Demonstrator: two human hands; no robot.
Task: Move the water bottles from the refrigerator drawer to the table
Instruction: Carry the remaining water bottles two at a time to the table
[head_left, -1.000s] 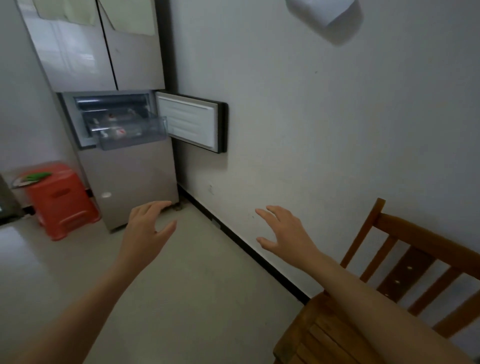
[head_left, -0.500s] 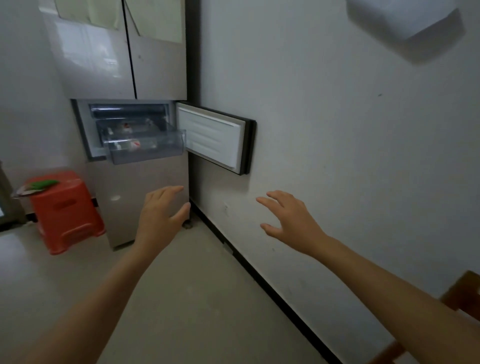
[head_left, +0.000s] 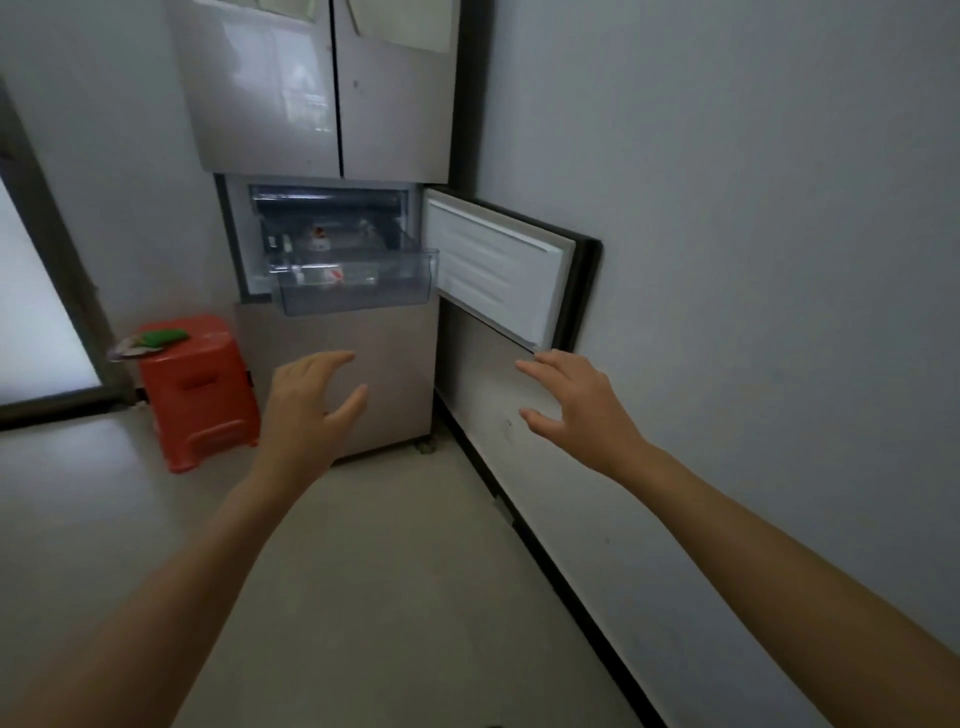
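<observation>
refrigerator (head_left: 332, 104) against wall, middle door (head_left: 498, 270) swung open | clear drawer (head_left: 358, 291) pulled out, water bottles (head_left: 332, 274) lying inside | orange stool (head_left: 197, 389) left | left hand (head_left: 306, 410), right hand (head_left: 576, 405) raised, fingers spread, empty

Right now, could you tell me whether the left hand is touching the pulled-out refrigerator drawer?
Apart. The head view shows the open left hand well below the clear drawer, with bare refrigerator front between them.
</observation>
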